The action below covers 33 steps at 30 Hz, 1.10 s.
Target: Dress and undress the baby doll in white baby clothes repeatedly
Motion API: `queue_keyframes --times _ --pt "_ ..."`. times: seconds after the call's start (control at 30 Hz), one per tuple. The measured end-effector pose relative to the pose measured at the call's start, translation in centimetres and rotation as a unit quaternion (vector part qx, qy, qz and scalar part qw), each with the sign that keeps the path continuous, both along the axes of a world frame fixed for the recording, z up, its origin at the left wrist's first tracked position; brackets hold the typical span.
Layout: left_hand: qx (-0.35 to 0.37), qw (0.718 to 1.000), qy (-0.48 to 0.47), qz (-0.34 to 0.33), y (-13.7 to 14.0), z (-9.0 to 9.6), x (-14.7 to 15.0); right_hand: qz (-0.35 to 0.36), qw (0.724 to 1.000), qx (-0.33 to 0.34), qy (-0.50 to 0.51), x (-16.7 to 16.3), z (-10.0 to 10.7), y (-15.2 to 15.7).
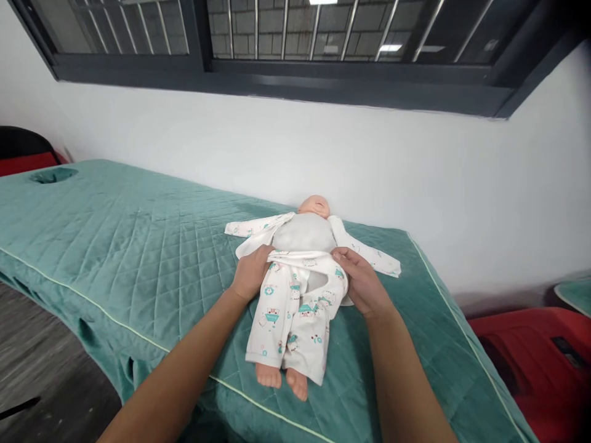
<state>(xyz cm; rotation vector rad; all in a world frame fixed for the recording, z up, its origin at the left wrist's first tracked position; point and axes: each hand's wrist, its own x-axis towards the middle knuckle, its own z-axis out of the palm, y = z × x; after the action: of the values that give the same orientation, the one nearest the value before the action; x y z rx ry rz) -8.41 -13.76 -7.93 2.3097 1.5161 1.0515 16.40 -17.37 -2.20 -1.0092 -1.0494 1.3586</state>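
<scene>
A baby doll (302, 231) lies on its back on the green quilted bed cover, head toward the wall and bare feet toward me. White printed baby pants (272, 314) cover its legs. My left hand (253, 271) grips their waistband at the doll's hip on the left. At the other hip, my right hand (362, 280) pinches the same waistband, its thumb and fingers closed on the cloth. A gap shows in the pants below the band. The doll's arms are in a matching white shirt (369, 252), spread open, with the grey torso bare between its sides.
The green bed cover (161, 246) has a face hole (54, 175) at its far left. Behind the bed rises a white wall with a dark-framed, barred window (295, 74). A red suitcase-like object (530, 357) stands to the right, and a red and black chair (25, 151) at far left.
</scene>
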Motion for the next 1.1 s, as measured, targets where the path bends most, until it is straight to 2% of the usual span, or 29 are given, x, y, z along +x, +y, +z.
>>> queue_keyframes --times 0.1,0.17,0.3,0.43,0.53,0.67,0.77,0.87,0.93,1.0,1.07,1.1 --pt "-0.009 1.0 -0.004 -0.002 0.0 -0.1 0.0 -0.041 0.998 0.002 0.046 -0.1 0.1 0.2" --pt "-0.018 1.0 -0.014 -0.002 0.1 -0.2 -0.1 -0.045 0.998 0.005 0.04 -0.3 -0.1 0.3" --pt "-0.031 0.997 -0.066 -0.011 0.4 -0.4 -0.2 -0.037 0.999 0.027 -0.015 -0.8 -0.7 0.4" --pt "-0.054 0.987 -0.15 -0.006 -0.1 0.6 -0.1 -0.041 0.995 0.049 -0.071 -1.1 -1.0 0.4" --pt "-0.07 0.97 -0.229 -0.042 -0.5 1.3 -0.1 -0.038 0.987 0.085 -0.129 -1.3 -1.3 0.4" --pt "-0.125 0.915 -0.372 -0.092 -0.2 0.5 -0.6 -0.04 0.965 0.145 -0.213 -1.9 -1.5 0.1" --pt "-0.212 0.845 -0.47 -0.139 0.1 -0.4 -1.2 -0.055 0.941 0.178 -0.281 -2.7 -1.5 -0.4" --pt "-0.28 0.784 -0.507 -0.222 0.0 -0.3 -2.0 -0.066 0.924 0.187 -0.327 -3.3 -1.4 -0.7" --pt "-0.305 0.763 -0.51 -0.256 -0.2 0.2 -2.3 -0.073 0.923 0.184 -0.331 -3.4 -1.4 -0.7" --pt "-0.325 0.743 -0.524 -0.261 -0.2 0.7 -2.4 -0.085 0.927 0.177 -0.318 -3.4 -1.6 -0.5" --pt "-0.347 0.732 -0.538 -0.234 0.2 1.0 -2.1 -0.09 0.936 0.171 -0.296 -3.4 -1.8 -0.3" --pt "-0.358 0.737 -0.532 -0.213 0.5 1.2 -1.8 -0.087 0.94 0.168 -0.284 -3.3 -1.8 -0.2"
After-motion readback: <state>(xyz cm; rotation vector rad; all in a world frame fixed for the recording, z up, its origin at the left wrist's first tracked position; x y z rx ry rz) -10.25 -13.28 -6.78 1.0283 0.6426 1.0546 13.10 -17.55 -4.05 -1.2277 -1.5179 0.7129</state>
